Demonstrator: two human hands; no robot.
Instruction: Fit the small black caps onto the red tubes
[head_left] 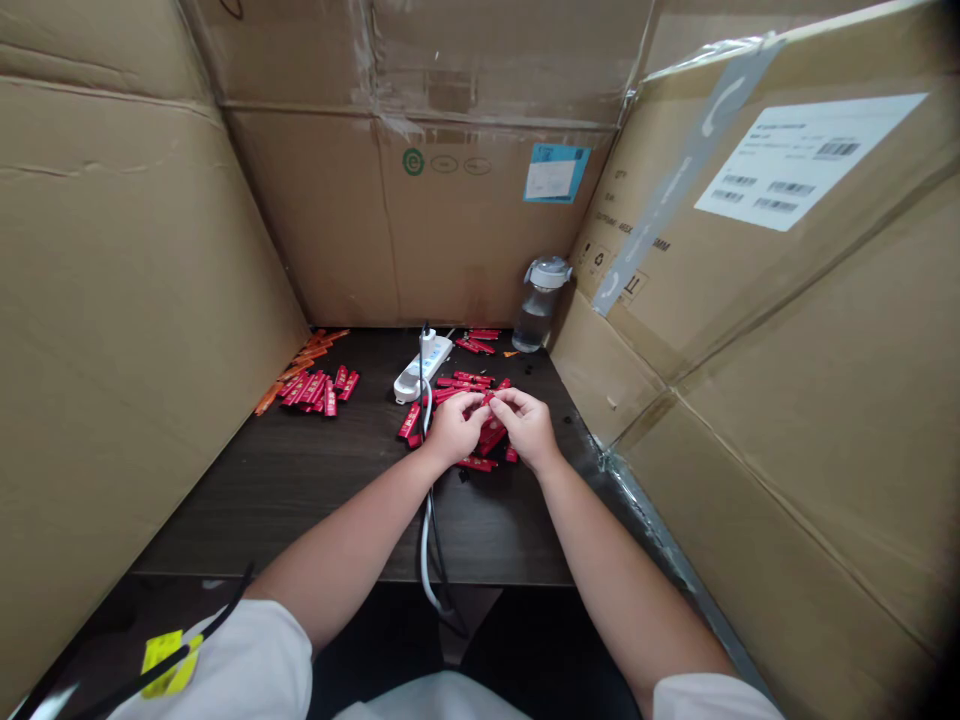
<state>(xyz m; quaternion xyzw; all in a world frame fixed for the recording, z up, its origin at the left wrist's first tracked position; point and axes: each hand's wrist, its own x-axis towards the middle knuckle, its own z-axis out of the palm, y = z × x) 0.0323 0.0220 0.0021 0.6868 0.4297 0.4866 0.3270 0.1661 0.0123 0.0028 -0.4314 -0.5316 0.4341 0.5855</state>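
Observation:
My left hand (459,428) and my right hand (529,428) meet over a loose pile of red printed packets (491,440) on the dark table. Between the pinched fingertips of both hands is a small red packet (487,398), mostly covered by the fingers. Narrow red packets lie around and under the hands, some tucked behind the left one. A second group of red packets (313,390) rests at the left of the table, beside orange strips (306,352) along the cardboard wall.
Tall cardboard walls (315,220) enclose the table (315,500) at the back and both sides. A white power strip (422,368) with cables (426,530) stands left of the hands; the cables run over the front edge. A water bottle (536,308) stands in the back right corner.

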